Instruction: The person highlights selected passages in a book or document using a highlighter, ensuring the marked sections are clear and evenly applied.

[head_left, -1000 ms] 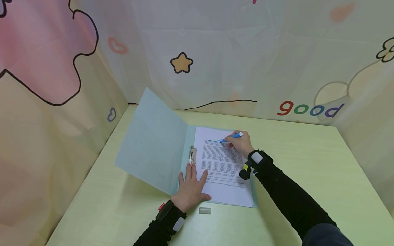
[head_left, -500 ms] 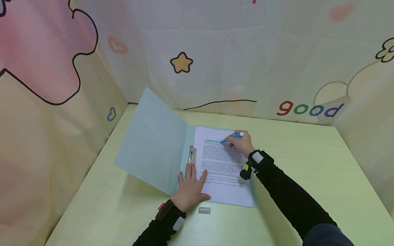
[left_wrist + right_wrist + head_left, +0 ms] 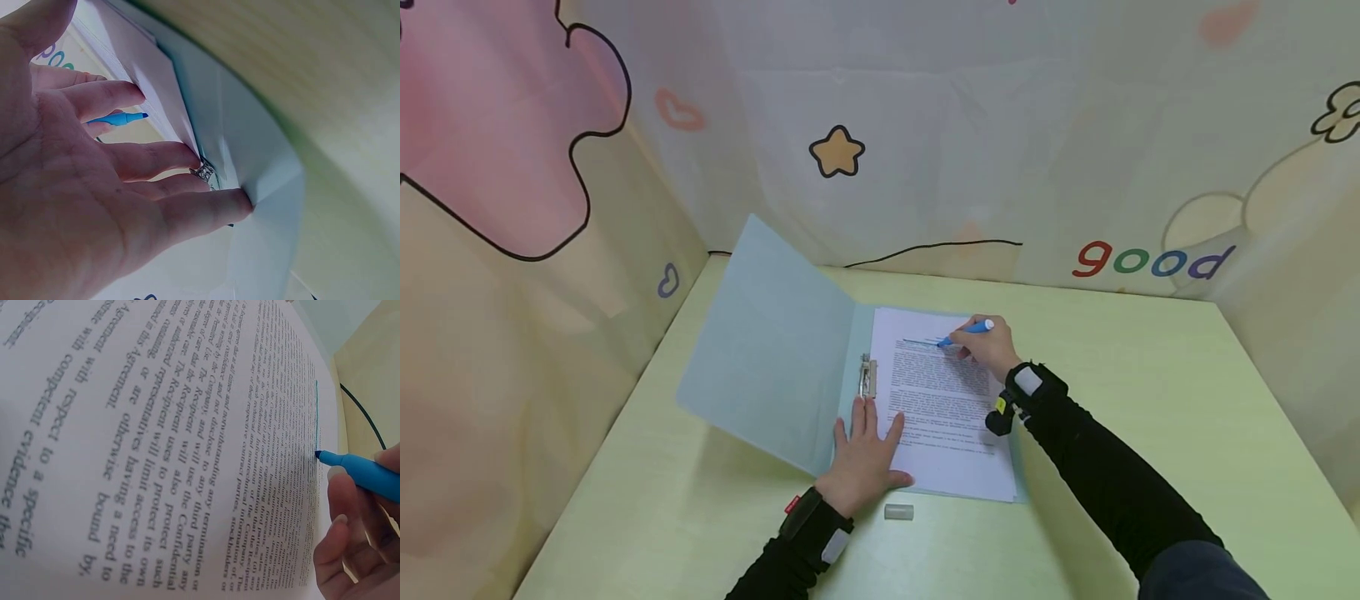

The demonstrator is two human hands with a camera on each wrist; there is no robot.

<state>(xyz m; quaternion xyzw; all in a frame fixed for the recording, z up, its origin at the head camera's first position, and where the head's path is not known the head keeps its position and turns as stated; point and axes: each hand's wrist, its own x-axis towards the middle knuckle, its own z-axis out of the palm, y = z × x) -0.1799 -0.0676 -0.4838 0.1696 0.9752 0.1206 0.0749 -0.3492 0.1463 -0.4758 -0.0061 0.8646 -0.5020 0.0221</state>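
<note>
A blue highlighter (image 3: pixel 973 327) is pinched in my right hand (image 3: pixel 992 346), its tip on an upper line of the printed sheet (image 3: pixel 951 467). In the right wrist view a thin blue line (image 3: pixel 316 412) runs along the text up to the dark highlighter tip (image 3: pixel 319 454). My left hand (image 3: pixel 861 467) rests with spread fingers on the lower left of the sheet and the folder's spine. The light blue folder (image 3: pixel 775 350) lies open beneath the paper, its cover raised to the left. A metal clip (image 3: pixel 867 377) sits on the spine just above my left fingertips.
A small grey cylinder (image 3: pixel 898 512) lies on the pale yellow table (image 3: pixel 1150 400), just in front of the folder. A printed curtain (image 3: pixel 925 150) hangs behind the table and along both sides.
The highlighter tip has moved slightly right along the text line in my right hand. The left hand and the folder stay in place; the head view has shifted a little.
</note>
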